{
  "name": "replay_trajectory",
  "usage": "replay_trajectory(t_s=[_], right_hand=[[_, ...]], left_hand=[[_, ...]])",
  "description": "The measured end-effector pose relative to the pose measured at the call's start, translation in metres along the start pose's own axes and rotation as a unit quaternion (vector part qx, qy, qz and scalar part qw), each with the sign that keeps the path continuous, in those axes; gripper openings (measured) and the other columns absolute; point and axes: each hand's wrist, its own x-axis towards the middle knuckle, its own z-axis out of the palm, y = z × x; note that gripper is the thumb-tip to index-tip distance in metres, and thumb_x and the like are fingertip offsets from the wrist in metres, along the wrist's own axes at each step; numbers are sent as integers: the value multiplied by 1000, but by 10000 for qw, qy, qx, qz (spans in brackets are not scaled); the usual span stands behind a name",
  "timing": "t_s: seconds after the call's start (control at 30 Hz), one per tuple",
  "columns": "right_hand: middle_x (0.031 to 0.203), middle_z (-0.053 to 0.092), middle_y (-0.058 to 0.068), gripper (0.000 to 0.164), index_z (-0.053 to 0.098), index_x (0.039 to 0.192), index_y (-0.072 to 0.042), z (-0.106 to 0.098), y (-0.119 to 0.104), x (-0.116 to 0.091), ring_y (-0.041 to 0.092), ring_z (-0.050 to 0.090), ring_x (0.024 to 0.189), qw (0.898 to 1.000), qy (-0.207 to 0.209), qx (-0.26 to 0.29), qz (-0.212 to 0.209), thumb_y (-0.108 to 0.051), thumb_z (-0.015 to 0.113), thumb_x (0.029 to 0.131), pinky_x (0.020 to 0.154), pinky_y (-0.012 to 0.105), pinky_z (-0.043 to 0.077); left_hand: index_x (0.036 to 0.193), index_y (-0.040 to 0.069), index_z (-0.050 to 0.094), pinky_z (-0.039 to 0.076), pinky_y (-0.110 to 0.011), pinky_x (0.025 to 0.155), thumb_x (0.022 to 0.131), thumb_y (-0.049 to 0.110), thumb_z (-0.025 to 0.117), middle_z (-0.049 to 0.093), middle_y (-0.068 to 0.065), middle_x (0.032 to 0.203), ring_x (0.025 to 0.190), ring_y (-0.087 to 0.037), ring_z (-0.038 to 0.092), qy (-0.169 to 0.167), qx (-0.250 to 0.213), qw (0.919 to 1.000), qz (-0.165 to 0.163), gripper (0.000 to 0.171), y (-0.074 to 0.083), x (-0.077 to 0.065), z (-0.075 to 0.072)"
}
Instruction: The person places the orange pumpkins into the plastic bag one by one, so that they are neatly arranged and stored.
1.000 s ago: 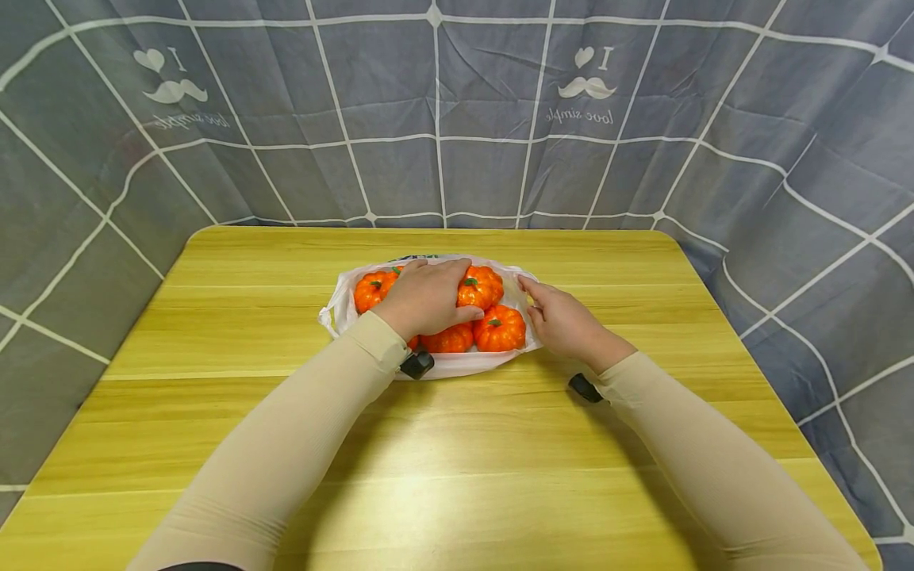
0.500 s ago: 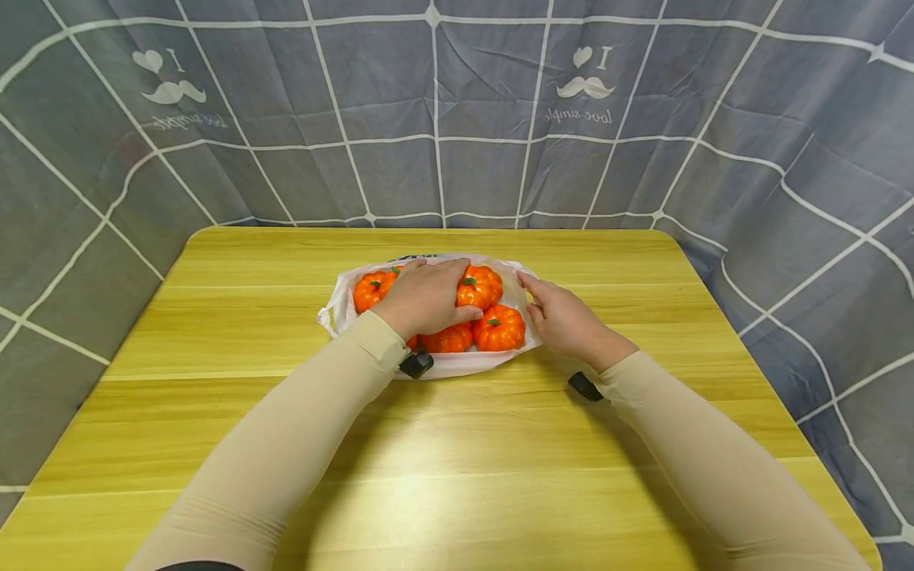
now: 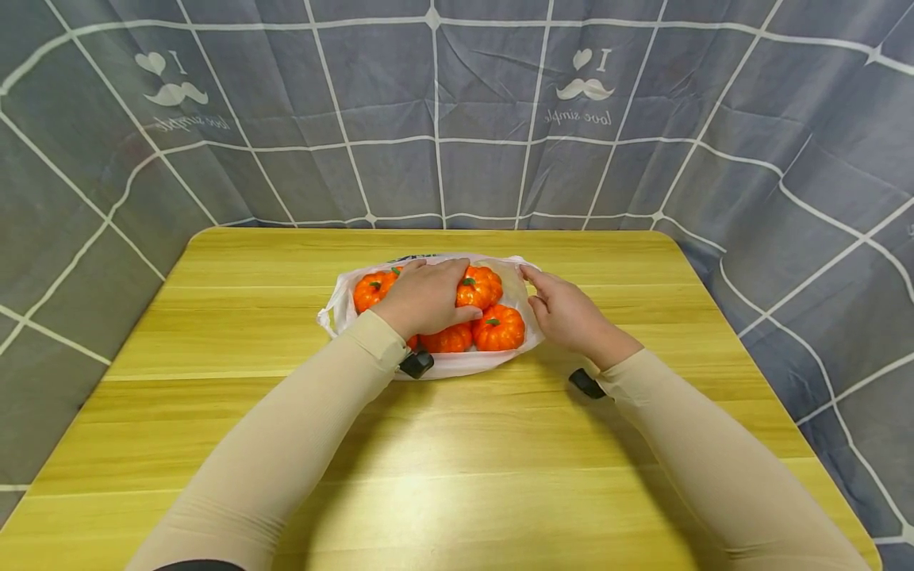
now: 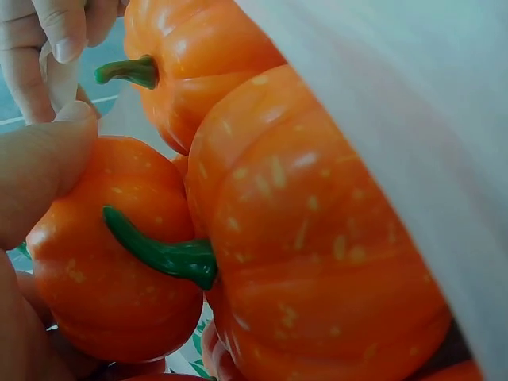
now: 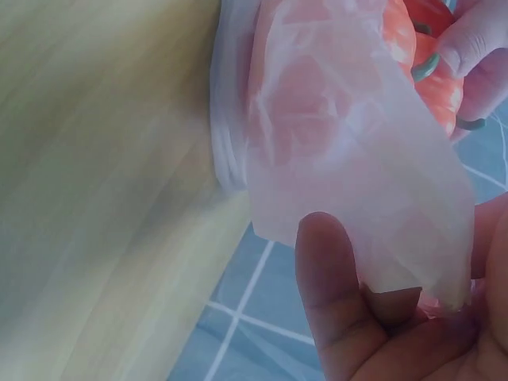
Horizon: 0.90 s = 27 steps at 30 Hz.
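Several small orange pumpkins with green stems, such as the front right one [image 3: 498, 328], lie in a white plastic bag [image 3: 467, 366] at mid-table. My left hand [image 3: 428, 297] reaches into the bag's mouth from above. In the left wrist view its thumb and fingers curl round a speckled pumpkin [image 4: 127, 317], beside a larger pumpkin [image 4: 317, 230]. At the bag's right end, my right hand [image 3: 571, 319] pinches the rim. The right wrist view shows the thin plastic bag [image 5: 373, 198] stretched toward those fingers. The head view hides the pumpkin under my left hand.
The bag rests on a yellow wood-grain table [image 3: 443, 460]. One bag handle [image 3: 326, 319] sticks out at the left. A grey curtain [image 3: 385, 182] with white grid lines surrounds the table's back and sides.
My right hand has shifted slightly away and to the right, drawing the bag's right rim with it. The left hand and the pumpkins have stayed in place.
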Motion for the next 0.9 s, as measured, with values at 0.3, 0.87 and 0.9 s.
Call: replay_trajectory(t_s=[0.3,0.87,0.9], right_hand=[[161,46,25,58,38,162,-1,-6,-2,-1,43,47,147,9989,417,227,-61,-4,52,105,122,57,39],[153,54,20,51,52,151,0,-13,-1,-3,18,52,67,9883,1333,478,-568,-3,60,101,64,27,49],[152,54,20,51,53,151,0,-14,-1,-3,16,49,63,9873,1385,500,-596,-2,60,101,60,24,46]], left_hand=[[166,9,29,17,-59,132,98,64,63,34,-11,172,160,-25,30,-127,141,9998,-51,94,0,2,-4],[164,6,35,10,-55,134,98,61,66,36,-14,171,160,-28,30,291,209,9990,267,91,-11,-11,-17],[164,7,36,10,-55,134,98,60,66,36,-14,170,160,-28,30,335,196,9988,286,90,-13,-13,-19]])
